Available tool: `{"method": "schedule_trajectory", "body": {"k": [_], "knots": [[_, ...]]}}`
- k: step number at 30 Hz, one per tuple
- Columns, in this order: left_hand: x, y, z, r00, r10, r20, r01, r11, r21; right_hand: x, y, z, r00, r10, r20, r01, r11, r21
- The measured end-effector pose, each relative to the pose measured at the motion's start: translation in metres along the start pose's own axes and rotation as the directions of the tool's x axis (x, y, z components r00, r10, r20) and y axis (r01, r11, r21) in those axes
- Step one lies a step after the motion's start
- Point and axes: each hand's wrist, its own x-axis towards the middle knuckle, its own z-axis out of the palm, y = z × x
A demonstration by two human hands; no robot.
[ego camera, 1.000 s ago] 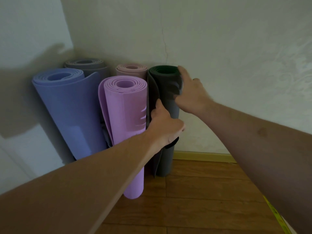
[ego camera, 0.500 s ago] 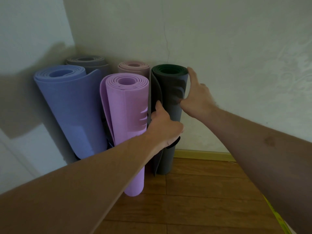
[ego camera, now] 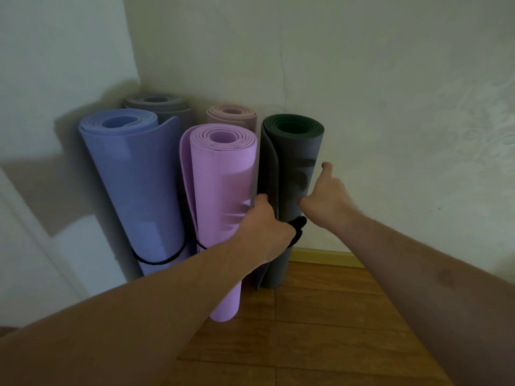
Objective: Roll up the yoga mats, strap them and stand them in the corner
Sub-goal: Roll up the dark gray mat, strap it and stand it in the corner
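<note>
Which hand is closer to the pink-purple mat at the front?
The left hand. It sits at the right edge of the lilac mat, against the dark grey mat. The right hand is past the grey mat's far side.
</note>
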Motion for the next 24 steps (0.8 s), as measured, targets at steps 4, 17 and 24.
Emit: {"method": "schedule_trajectory", "body": {"k": [4,17,24], "knots": [[-0.009,-0.015,-0.011,0.999,-0.032,0.038,0.031,0.999,0.029,-0.008,0.000,0.007,0.999,0.043,0.007,-0.043,0.998,0.040],[-0.022,-0.018,-0.017,0.995,0.070,0.069,-0.076,0.994,0.079,-0.005,-0.022,-0.045,0.939,-0.303,-0.160,0.267,0.940,-0.211],[-0.010,0.027,-0.003,0.988,0.148,0.048,-0.146,0.988,-0.039,0.005,-0.063,-0.058,0.909,-0.349,-0.228,0.141,0.772,-0.620]]}}
